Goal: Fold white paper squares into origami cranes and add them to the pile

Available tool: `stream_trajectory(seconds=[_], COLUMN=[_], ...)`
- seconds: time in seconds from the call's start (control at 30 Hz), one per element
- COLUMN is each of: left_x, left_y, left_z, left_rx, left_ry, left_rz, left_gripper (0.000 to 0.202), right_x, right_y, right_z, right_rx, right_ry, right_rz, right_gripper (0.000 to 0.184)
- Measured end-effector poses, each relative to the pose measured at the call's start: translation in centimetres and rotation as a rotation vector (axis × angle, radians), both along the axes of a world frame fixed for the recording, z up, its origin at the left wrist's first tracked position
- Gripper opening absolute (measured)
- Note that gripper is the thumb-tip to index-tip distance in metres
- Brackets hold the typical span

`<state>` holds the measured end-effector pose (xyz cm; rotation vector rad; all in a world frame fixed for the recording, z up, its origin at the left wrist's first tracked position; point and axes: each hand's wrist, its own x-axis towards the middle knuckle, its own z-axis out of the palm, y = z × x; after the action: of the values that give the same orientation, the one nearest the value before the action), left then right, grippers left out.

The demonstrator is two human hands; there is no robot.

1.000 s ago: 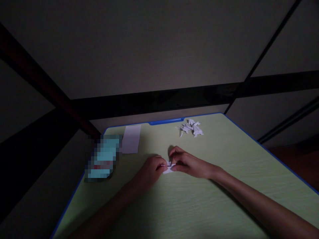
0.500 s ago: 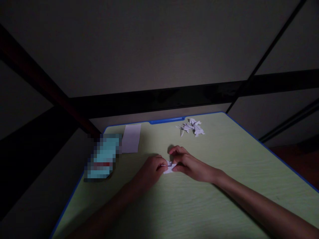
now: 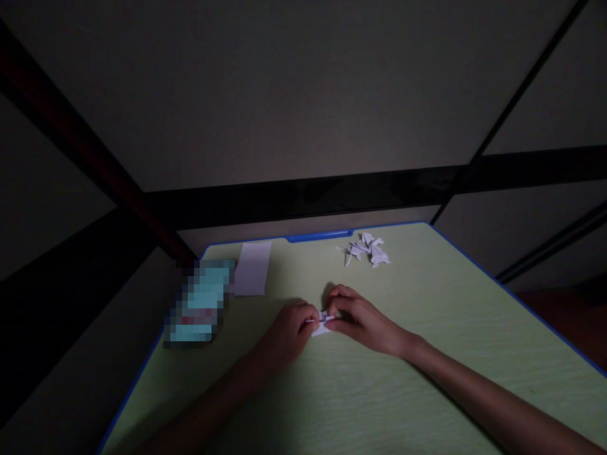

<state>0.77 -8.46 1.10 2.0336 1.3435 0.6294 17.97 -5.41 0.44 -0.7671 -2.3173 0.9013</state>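
Note:
A small piece of folded white paper (image 3: pixel 322 328) is held low over the middle of the table, partly hidden by my fingers. My left hand (image 3: pixel 294 325) pinches its left side between thumb and fingers. On its right side, my right hand (image 3: pixel 355 317) grips with the thumb in front and curled fingers behind. Part of the paper stands up between the two hands. Beyond my right hand lie several folded paper figures (image 3: pixel 378 254) in a small cluster, with thin paper strips at their left.
The pale green table (image 3: pixel 427 392) has a blue edge and a blue pen groove (image 3: pixel 320 236) at the back. At the left are a white paper sheet (image 3: pixel 253 268) and a pixelated, phone-like object (image 3: pixel 203 303). A panelled wall (image 3: pixel 303 95) rises behind.
My right fingers have curled in closer to the folded paper. Both hands still hold it. The whole view has shifted slightly, so the table sits a little lower.

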Motion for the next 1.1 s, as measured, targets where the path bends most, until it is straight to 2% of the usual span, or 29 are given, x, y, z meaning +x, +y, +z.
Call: stream_trajectory(seconds=[0.13,0.43,0.67,0.87,1.1], left_x=[0.00,0.12,0.22,0.26,0.05], left_y=[0.08,-0.05,-0.12,-0.08,0.09], left_z=[0.04,0.07,0.06,0.41,0.21], left_rx=[-0.013,-0.007,-0.015,-0.034,-0.035], left_ry=[0.000,-0.008,0.001,-0.013,-0.011], left_rz=[0.012,0.018,0.056,0.080,0.047], left_gripper=[0.014,0.015,0.014,0.014,0.015], right_x=[-0.27,-0.83,-0.54,-0.44,-0.47], right_y=[0.07,0.43,0.57,0.69,0.51], right_z=[0.12,-0.21,0.12,0.40,0.31], right_rx=[-0.037,-0.048,-0.022,-0.024,0.005], right_ry=[0.082,0.024,0.012,-0.018,-0.047], right_rz=[-0.052,-0.066,0.047,0.056,0.034], right_gripper=[0.005,0.005,0.006,0.008,0.007])
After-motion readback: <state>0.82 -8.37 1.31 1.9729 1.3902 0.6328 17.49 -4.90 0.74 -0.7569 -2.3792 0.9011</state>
